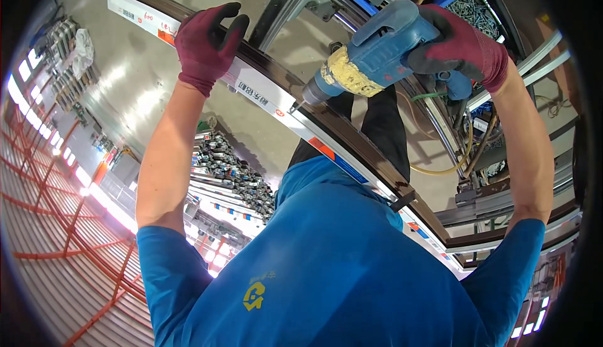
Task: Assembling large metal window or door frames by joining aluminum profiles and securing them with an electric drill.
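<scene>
Cut-off blue shirt (pixel 326 253), right grip (pixel 461 48) around drill (pixel 386 48), left grip (pixel 204 45) on frame (pixel 254 95) unclear

1. Left arm: from my remote view, the left forearm (pixel 164 152) is bare and reaches forward, slanting slightly inward.
2. Left wrist (pixel 196 86): nearly straight, in line with the forearm.
3. Left hand (pixel 207 45): gloved, back upward; thumb and index finger stand apart, the remaining fingers hidden from me.
4. Right arm: I see the right forearm (pixel 524 139) reach forward, well apart from the left.
5. Right wrist (pixel 502 77): turned inward.
6. Right hand (pixel 461 48): gloved, directed leftward, thumb and fingers curled in a grip.
</scene>
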Demonstrator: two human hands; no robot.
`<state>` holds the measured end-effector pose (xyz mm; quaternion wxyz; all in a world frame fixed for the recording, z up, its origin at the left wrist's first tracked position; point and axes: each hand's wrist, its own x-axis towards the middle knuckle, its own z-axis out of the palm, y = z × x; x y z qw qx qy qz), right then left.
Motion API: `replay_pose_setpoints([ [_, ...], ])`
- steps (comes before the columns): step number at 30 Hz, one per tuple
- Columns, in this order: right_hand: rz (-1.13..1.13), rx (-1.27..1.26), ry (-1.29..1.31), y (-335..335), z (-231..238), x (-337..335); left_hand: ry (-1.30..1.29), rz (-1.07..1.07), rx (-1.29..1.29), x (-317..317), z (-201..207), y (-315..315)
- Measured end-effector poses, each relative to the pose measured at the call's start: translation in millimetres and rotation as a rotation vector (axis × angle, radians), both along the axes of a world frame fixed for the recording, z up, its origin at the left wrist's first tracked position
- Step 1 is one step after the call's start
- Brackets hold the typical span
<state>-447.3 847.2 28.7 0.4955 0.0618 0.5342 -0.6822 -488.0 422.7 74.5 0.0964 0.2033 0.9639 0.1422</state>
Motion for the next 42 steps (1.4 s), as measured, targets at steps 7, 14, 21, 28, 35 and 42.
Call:
replay_pose_setpoints([
  [7, 0.005, -0.052, -0.016, -14.7, 3.4, -1.1, 0.020, 0.011, 0.006, 0.5, -2.5, -2.3],
  [14, 0.037, -0.022, 0.025, -16.3, 4.1, -2.1, 0.006, 0.022, -0.013, -1.2, 0.4, 1.9],
  [21, 0.087, -0.122, 0.022, -9.1, -6.4, -6.7, 0.012, 0.008, -0.036, 0.1, -0.1, 1.1],
  [28, 0.210, -0.124, -0.106, -12.0, 10.1, -19.8, -0.011, 0.002, -0.059, 0.3, 1.4, 0.7],
  [35, 0.181, -0.183, -0.057, -16.3, -8.2, -12.6, -0.004, -0.044, -0.063, -3.6, 0.2, -3.2],
  [42, 0.031, -0.017, -0.071, 10.8, -5.2, -8.3, 0.010, -0.078, -0.026, -2.6, 4.7, 0.2],
])
